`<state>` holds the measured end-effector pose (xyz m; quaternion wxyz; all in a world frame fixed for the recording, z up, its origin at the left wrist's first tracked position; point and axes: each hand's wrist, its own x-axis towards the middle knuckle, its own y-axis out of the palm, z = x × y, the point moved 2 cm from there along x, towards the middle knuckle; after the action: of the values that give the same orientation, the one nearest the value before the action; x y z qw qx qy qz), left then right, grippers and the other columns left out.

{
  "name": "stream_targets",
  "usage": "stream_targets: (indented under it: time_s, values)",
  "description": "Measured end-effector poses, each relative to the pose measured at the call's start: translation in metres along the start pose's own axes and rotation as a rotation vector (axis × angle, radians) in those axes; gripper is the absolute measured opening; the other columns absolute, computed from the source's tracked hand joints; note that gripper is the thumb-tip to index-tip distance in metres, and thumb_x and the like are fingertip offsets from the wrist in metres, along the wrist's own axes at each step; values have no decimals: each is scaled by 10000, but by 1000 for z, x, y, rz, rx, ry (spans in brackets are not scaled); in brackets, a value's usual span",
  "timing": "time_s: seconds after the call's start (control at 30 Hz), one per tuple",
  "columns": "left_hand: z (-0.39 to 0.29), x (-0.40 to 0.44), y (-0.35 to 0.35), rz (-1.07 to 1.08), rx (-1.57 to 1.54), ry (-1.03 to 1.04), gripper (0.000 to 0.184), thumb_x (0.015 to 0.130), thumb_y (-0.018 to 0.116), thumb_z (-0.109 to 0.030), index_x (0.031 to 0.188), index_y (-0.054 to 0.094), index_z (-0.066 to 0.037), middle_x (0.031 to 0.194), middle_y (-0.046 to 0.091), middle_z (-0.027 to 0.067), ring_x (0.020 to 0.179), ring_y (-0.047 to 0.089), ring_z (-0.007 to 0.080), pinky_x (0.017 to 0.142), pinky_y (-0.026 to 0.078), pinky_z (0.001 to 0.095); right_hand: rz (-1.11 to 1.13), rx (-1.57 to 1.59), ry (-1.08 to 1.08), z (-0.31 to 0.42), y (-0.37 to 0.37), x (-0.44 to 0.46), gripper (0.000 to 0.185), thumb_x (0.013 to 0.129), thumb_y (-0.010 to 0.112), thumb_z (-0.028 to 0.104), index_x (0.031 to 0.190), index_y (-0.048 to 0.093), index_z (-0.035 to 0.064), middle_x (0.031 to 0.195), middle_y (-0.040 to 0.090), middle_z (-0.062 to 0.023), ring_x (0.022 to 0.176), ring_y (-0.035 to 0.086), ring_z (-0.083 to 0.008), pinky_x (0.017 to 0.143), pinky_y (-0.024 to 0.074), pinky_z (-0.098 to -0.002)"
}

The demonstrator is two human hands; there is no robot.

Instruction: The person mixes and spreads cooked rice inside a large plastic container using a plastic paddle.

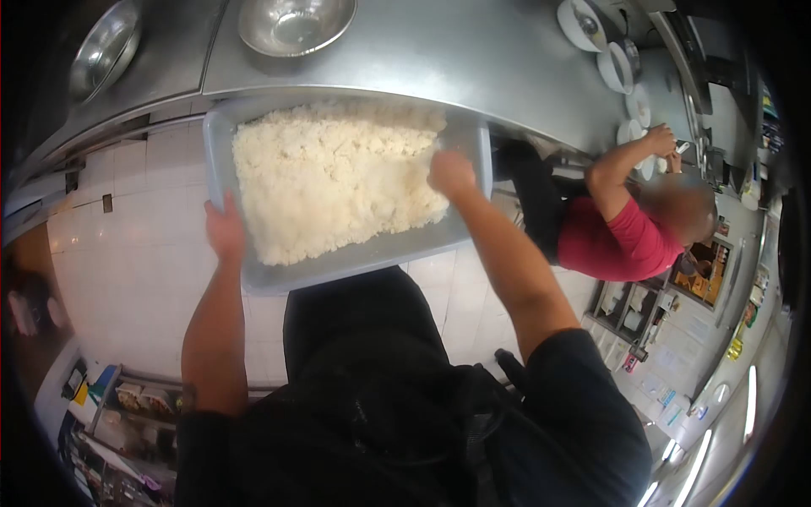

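Observation:
A grey plastic tub point(355, 269) is tilted a little at the front edge of the steel counter, in front of my body. Inside lies a thick layer of white, crumbly food point(325, 182) that looks like cooked rice. My left hand point(225, 228) grips the tub's left wall, with the thumb over the rim. At the right end of the white food, inside the tub, my right hand point(454, 175) is closed in a fist. Its fingers are partly hidden and blurred, so what it holds, if anything, cannot be made out.
A steel bowl point(297, 25) sits on the counter point(473, 59) beyond the tub, and another steel bowl point(106, 51) stands far left. To the right a co-worker in a red shirt point(604, 237) works beside several white bowls point(617, 68). Shelves point(135, 422) stand behind me at lower left.

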<state>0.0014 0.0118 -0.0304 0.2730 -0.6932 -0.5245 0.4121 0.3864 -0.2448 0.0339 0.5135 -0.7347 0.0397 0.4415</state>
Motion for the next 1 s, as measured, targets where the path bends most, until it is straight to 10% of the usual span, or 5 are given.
stream_targets:
  time_s: [0.1, 0.37, 0.73, 1.0]
  values:
    - [-1, 0, -3, 19, -35, -30, 558, 984, 497, -543, 1179, 560, -24, 1037, 694, 241, 1007, 654, 441, 883, 493, 518, -279, 195, -66, -28, 73, -38, 348, 885, 598, 159, 1220, 663, 91, 1142, 690, -230, 1072, 664, -417, 935, 535, -491]
    - [-10, -5, -8, 17, -7, -21, 536, 991, 516, -502, 1202, 554, -11, 1023, 688, 270, 996, 646, 469, 848, 498, 531, -101, 113, -25, -61, -34, -52, 423, 829, 622, 202, 1246, 678, 158, 1155, 695, -191, 1112, 654, -361, 958, 524, -471]
    - [-10, -4, -8, 26, 8, -40, 573, 994, 502, -516, 1203, 550, 16, 1063, 681, 281, 1016, 642, 476, 866, 497, 533, -157, 132, -177, -51, 63, -33, 391, 824, 586, 159, 1204, 649, 98, 1102, 687, -223, 1087, 655, -393, 923, 535, -489]
    - [-9, -4, -5, -7, 14, -16, 554, 987, 502, -526, 1202, 554, -19, 1048, 693, 250, 1004, 651, 455, 864, 498, 516, -209, -441, -215, -38, -67, -34, 280, 879, 577, 85, 1125, 711, 92, 1022, 736, -131, 985, 718, -316, 804, 594, -412]
